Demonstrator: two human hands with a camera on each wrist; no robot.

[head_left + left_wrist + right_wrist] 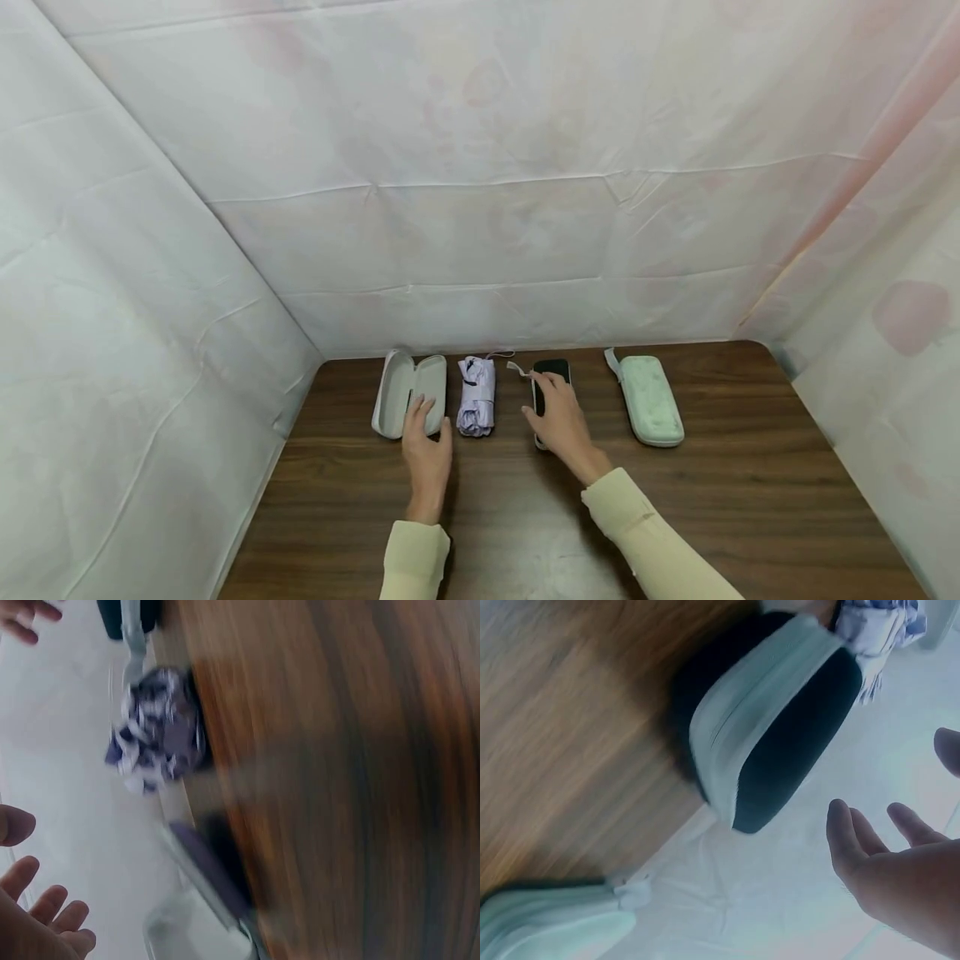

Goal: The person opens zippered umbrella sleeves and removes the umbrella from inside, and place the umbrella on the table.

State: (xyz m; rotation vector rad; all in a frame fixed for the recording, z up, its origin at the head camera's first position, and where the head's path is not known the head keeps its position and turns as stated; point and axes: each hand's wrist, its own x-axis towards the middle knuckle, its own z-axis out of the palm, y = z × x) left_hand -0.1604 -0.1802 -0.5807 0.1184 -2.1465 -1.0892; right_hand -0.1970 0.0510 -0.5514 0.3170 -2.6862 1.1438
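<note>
Below the right hand (561, 421), black case (552, 367), long axis front-to-back.

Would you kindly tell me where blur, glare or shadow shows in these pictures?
Head view: pale glare on the table near the bottom edge; left wrist view: blur smears the open case and table grain; right wrist view: soft shadow beside the black-topped case, white sheet washed out.

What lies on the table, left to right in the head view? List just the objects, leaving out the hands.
Open pale case → rolled lilac bundle → black-topped case → pale green case.
</note>
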